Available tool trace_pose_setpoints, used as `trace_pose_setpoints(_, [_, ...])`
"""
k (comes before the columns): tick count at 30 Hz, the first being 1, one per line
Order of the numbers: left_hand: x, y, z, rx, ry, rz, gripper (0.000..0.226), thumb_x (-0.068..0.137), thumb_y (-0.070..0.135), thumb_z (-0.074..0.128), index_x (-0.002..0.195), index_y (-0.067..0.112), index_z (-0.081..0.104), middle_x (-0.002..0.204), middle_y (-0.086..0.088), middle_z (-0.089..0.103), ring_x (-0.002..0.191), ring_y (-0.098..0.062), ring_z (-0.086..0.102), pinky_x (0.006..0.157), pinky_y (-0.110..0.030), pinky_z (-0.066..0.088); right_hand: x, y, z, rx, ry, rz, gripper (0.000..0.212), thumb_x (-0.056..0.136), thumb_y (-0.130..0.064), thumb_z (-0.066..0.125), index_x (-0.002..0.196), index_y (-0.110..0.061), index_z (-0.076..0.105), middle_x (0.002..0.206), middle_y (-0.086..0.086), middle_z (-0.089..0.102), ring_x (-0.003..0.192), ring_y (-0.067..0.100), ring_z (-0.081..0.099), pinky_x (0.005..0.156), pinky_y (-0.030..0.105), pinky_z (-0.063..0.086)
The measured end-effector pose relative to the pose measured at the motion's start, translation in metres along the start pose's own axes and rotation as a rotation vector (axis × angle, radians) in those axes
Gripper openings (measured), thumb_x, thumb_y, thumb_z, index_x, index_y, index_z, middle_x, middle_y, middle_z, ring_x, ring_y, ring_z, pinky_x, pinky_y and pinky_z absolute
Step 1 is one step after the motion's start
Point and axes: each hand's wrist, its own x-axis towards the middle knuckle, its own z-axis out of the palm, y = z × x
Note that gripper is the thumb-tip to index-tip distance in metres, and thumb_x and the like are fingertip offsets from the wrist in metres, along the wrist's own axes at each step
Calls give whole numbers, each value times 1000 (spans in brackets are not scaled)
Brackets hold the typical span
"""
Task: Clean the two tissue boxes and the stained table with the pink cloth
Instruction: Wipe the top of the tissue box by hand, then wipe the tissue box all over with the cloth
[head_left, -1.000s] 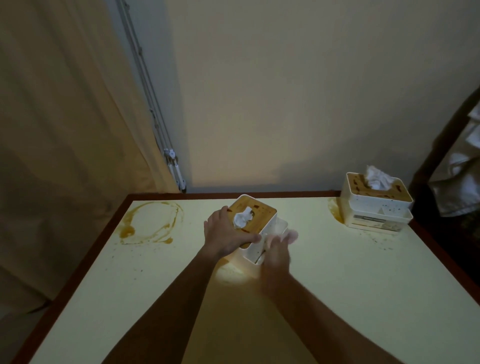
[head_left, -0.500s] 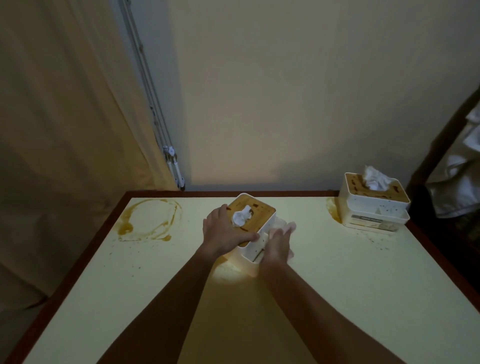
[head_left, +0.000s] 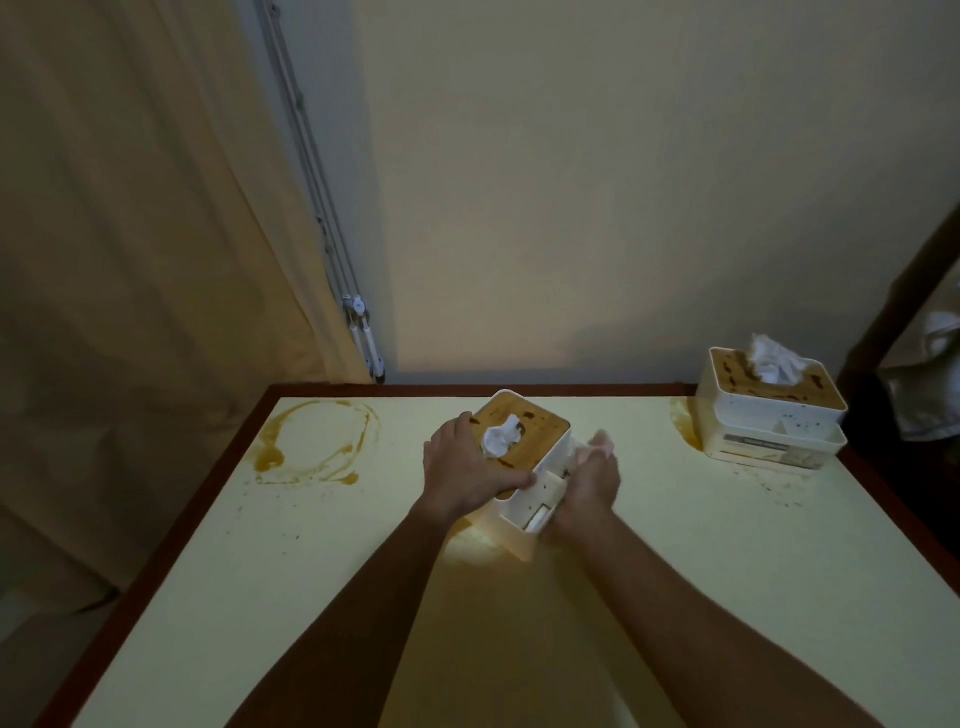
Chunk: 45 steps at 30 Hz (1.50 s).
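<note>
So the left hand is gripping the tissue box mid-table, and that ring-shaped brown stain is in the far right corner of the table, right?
Not quite. In the head view the ring-shaped stain lies in the far left corner of the table, not the right. The rest holds: the left hand grips the tissue box mid-table.

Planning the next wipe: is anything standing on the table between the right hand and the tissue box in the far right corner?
Nothing visible. Between the right hand and the corner tissue box lies only bare table with brown specks.
</note>
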Motion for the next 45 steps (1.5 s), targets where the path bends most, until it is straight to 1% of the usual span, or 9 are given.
trace_pose_setpoints(4, [4,2,-3,50,-63,4,124,50,77,75,149,21,24,152,-2,35,138,-25,33,113,-53,29,25,-16,-11,128,-26,-59,50,85,-36,46,124,-7,59,132,26,60,104,34,64,99,54,53])
trace_pose_setpoints(10, [27,9,-27,269,-257,40,123,56,74,76,152,21,21,156,-7,24,144,-30,19,117,-57,17,2,-48,-51,272,-62,38,26,100,-27,49,111,-6,59,118,20,63,97,32,66,96,48,54])
trace_pose_setpoints(16, [50,22,-54,398,-390,136,133,52,65,85,155,24,10,159,-7,19,144,-34,21,114,-57,23,-19,-78,-52,438,-243,-69,23,102,-16,51,120,-9,62,109,11,68,66,14,75,51,24,57])
trace_pose_setpoints(21, [63,25,-63,199,-570,171,137,57,39,93,154,36,-4,160,1,22,145,-29,24,115,-47,30,-20,-95,-46,468,-462,-103,18,93,-21,55,104,-13,68,121,12,66,117,26,67,108,42,48])
trace_pose_setpoints(23, [66,25,-63,114,-640,164,140,56,36,94,153,40,-7,162,2,18,146,-27,22,117,-47,28,-24,-101,-46,468,-575,-88,25,92,-24,55,109,-10,68,122,14,66,125,29,61,113,45,41])
trace_pose_setpoints(27, [53,28,-57,163,-501,226,122,62,56,84,154,39,7,161,2,19,148,-25,16,119,-56,12,-36,-109,-47,369,-672,-90,45,100,-27,50,132,4,58,127,20,63,116,29,62,111,44,42])
trace_pose_setpoints(32, [-4,66,-59,-609,-273,93,42,90,58,54,112,27,70,110,10,70,106,-7,63,84,-21,45,-56,-118,-43,320,-745,-102,54,96,-19,56,140,11,47,138,28,56,121,34,61,105,43,51])
trace_pose_setpoints(37, [-37,82,-60,-923,-403,-19,55,91,59,53,114,12,71,113,-2,70,107,-21,64,96,-37,48,-78,-117,-35,338,-756,-23,51,89,-5,41,135,13,49,129,33,60,125,43,57,111,54,41])
trace_pose_setpoints(45, [-76,84,-110,-966,-221,147,31,96,33,58,123,21,64,117,10,71,113,-13,65,98,-33,50,-121,-124,-46,-3,-699,-341,26,94,0,55,118,0,65,109,24,73,90,24,73,71,35,58])
